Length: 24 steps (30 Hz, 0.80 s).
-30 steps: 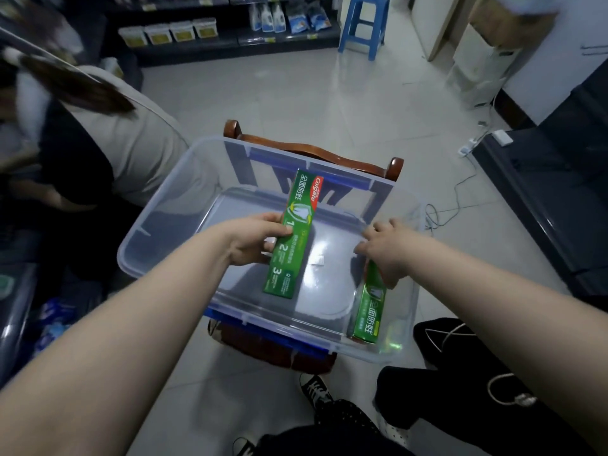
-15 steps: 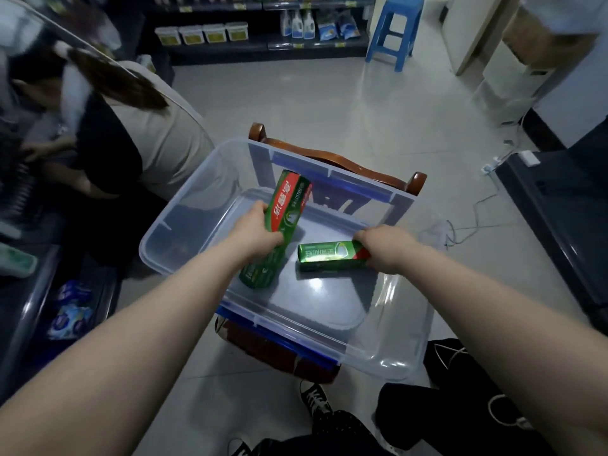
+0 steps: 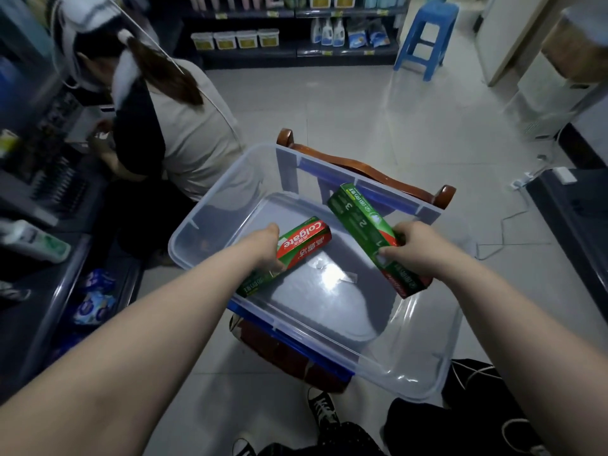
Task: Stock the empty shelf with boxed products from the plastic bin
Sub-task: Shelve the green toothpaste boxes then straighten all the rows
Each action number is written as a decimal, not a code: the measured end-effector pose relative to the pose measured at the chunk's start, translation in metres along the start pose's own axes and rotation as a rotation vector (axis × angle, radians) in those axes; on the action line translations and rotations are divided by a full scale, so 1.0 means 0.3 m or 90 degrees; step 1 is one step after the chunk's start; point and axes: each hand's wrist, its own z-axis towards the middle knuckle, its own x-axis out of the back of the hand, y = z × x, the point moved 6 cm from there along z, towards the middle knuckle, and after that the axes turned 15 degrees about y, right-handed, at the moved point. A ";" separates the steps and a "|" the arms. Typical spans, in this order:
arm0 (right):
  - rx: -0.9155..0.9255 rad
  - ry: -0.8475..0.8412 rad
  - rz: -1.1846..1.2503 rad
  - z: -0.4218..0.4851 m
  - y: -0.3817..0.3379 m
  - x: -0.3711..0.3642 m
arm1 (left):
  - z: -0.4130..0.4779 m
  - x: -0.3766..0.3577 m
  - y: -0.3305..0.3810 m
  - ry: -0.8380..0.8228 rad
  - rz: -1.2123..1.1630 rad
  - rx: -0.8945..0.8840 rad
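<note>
A clear plastic bin (image 3: pixel 210 205) with blue trim sits on a wooden chair in front of me. My left hand (image 3: pixel 266 246) grips a green and red toothpaste box (image 3: pixel 304 243) above the bin's left side, its red face turned up. My right hand (image 3: pixel 409 250) grips a second green toothpaste box (image 3: pixel 358 213), held slanted above the bin's right side. No other boxes lie in the bin. The shelf (image 3: pixel 23 274) on my left is dark and holds a few items.
A person (image 3: pixel 184 133) crouches at the left shelf, close to the bin. The chair's wooden back (image 3: pixel 368 166) rises behind the bin. A blue stool (image 3: pixel 424 37) and stocked shelves (image 3: pixel 296 34) stand at the back. A cable (image 3: pixel 513 225) lies on the floor to the right. Someone's shoes (image 3: pixel 320 409) are near the bottom.
Both hands have lifted their boxes off the bin floor. The left box has turned its red face up. The right box has swung from lying level to a slant.
</note>
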 end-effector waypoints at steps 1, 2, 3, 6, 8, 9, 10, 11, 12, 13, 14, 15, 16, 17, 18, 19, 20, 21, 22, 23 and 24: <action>-0.006 -0.011 0.037 -0.002 -0.008 0.001 | 0.002 0.009 0.005 0.015 0.009 -0.008; -0.013 -0.014 0.074 0.000 -0.013 0.001 | 0.005 0.024 0.011 0.043 0.015 -0.018; -0.017 -0.012 0.112 0.002 -0.022 0.004 | 0.006 0.047 0.015 0.082 0.006 -0.022; -0.027 0.021 0.231 0.013 -0.051 0.025 | -0.023 0.147 0.018 0.203 -0.095 0.005; -0.012 0.046 0.319 0.024 -0.100 0.057 | -0.058 0.228 0.008 0.277 -0.163 0.034; 0.003 0.047 0.363 0.025 -0.141 0.076 | -0.078 0.271 -0.002 0.314 -0.213 0.051; 0.019 0.044 0.402 0.026 -0.186 0.093 | -0.098 0.311 -0.022 0.349 -0.279 0.072; 0.037 0.036 0.436 0.022 -0.239 0.110 | -0.120 0.347 -0.047 0.377 -0.360 0.099; 0.055 0.028 0.468 0.017 -0.297 0.127 | -0.146 0.380 -0.074 0.399 -0.450 0.124; 0.073 0.014 0.496 0.007 -0.358 0.139 | -0.174 0.407 -0.103 0.411 -0.549 0.138; 0.093 -0.008 0.520 -0.003 -0.418 0.142 | -0.205 0.429 -0.127 0.419 -0.650 0.140; 0.113 -0.030 0.537 -0.020 -0.483 0.144 | -0.245 0.449 -0.150 0.425 -0.749 0.137; 0.134 -0.053 0.550 -0.036 -0.546 0.137 | -0.283 0.460 -0.182 0.426 -0.841 0.147; 0.151 -0.083 0.565 -0.059 -0.613 0.126 | -0.326 0.466 -0.216 0.427 -0.922 0.172; 0.169 -0.115 0.573 -0.081 -0.679 0.110 | -0.366 0.467 -0.261 0.428 -0.988 0.210; 0.189 -0.149 0.576 -0.108 -0.746 0.094 | -0.409 0.468 -0.306 0.432 -1.045 0.249; 0.210 -0.179 0.568 -0.129 -0.809 0.072 | -0.452 0.467 -0.355 0.439 -1.098 0.281; 0.229 -0.207 0.555 -0.158 -0.872 0.051 | -0.499 0.468 -0.404 0.449 -1.147 0.305; 0.250 -0.234 0.544 -0.185 -0.934 0.027 | -0.550 0.469 -0.452 0.465 -1.193 0.325; 0.275 -0.261 0.538 -0.218 -0.998 0.006 | -0.606 0.471 -0.502 0.491 -1.226 0.342; 0.301 -0.287 0.535 -0.251 -1.059 -0.016 | -0.663 0.472 -0.554 0.525 -1.249 0.356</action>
